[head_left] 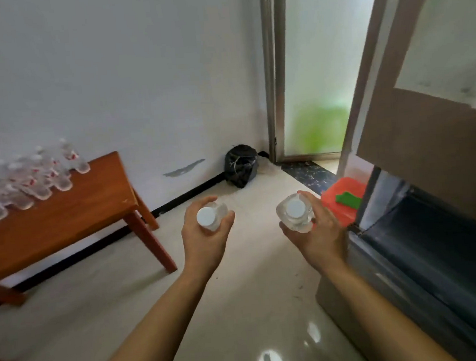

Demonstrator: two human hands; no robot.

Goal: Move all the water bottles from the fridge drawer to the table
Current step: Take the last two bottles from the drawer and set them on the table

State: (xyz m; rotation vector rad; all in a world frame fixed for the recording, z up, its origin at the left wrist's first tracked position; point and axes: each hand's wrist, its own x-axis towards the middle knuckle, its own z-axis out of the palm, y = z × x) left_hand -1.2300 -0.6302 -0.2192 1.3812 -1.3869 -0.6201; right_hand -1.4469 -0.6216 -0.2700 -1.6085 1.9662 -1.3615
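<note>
Left hand (204, 241) grips bottle (209, 218), right hand (321, 235) second bottle (294, 213); table (90, 204) left, fridge drawer (435, 239) right.

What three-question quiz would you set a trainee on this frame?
1. True or false: the left hand grips a bottle and the right hand grips a second bottle.
2. Where do the other bottles stand? A on a chair; B on the table; C on a shelf.
3. Fill in: the bag in the corner is coloured ___.

Key: 1 true; 2 B; 3 black.
</note>
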